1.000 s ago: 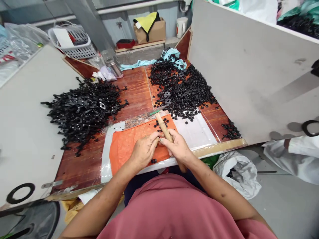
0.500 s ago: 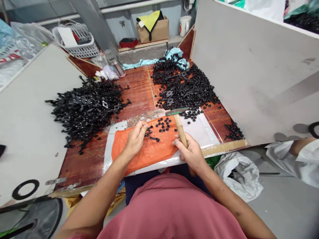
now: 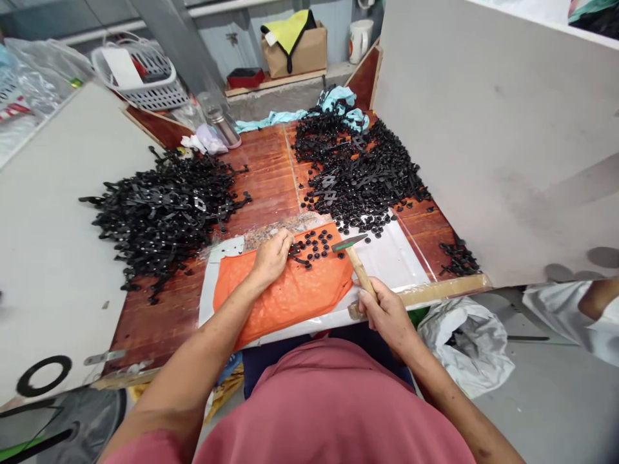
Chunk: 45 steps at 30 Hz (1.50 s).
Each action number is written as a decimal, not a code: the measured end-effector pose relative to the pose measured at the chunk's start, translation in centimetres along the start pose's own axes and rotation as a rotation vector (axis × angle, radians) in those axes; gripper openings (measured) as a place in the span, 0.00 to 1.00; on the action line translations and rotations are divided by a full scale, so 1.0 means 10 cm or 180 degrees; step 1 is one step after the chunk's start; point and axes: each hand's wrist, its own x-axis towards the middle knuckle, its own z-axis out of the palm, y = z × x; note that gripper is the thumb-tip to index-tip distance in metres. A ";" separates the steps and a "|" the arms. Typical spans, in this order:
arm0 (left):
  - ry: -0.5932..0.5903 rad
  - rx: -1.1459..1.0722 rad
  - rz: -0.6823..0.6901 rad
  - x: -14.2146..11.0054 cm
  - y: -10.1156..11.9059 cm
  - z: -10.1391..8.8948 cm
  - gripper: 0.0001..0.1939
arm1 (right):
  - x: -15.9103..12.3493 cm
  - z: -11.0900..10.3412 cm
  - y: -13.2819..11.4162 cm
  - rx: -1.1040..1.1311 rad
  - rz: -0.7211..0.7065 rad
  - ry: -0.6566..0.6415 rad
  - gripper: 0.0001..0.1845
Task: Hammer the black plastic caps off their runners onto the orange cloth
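Note:
My right hand [image 3: 387, 312] is wrapped around the wooden handle of a hammer [image 3: 358, 265]. Its narrow, green-marked head is above the right edge of an orange cloth [image 3: 271, 306]. On the cloth's far left part, my left hand [image 3: 273, 258] has its fingers closed at one end of a black branched plastic piece [image 3: 300, 261]; the fingers partly hide it. Several small round black caps [image 3: 316, 248] lie on the cloth to the right of those fingers.
Large heaps of black plastic parts lie at left [image 3: 164, 212] and right [image 3: 362, 167] on the wooden table [image 3: 265, 161]. Grey panels [image 3: 483, 142] flank the workspace. A steel flask [image 3: 222, 125] and a white basket [image 3: 155, 93] stand behind. A white sack [image 3: 476, 354] is below, right.
My right hand has moved right and toward me, carrying the hammer away from the black pieces. My left hand has shifted slightly right, its fingers now lower over the black branched plastic piece.

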 end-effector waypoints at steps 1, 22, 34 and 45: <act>-0.0011 0.0101 -0.0009 0.00 0.01 0.00 0.14 | 0.00 0.00 0.01 -0.0009 0.0001 -0.0002 0.16; -0.0230 0.1337 -0.0354 0.07 0.22 -0.10 0.17 | 0.49 0.02 -0.66 -0.2820 -0.1453 -0.0060 0.33; -0.0187 0.1082 -0.0238 0.05 0.15 -0.06 0.16 | 0.54 0.06 -0.65 -0.3668 -0.1311 -0.0117 0.31; -0.0249 0.1171 -0.0381 0.06 0.18 -0.05 0.17 | 0.51 0.07 -0.67 -0.3753 -0.1400 -0.0158 0.32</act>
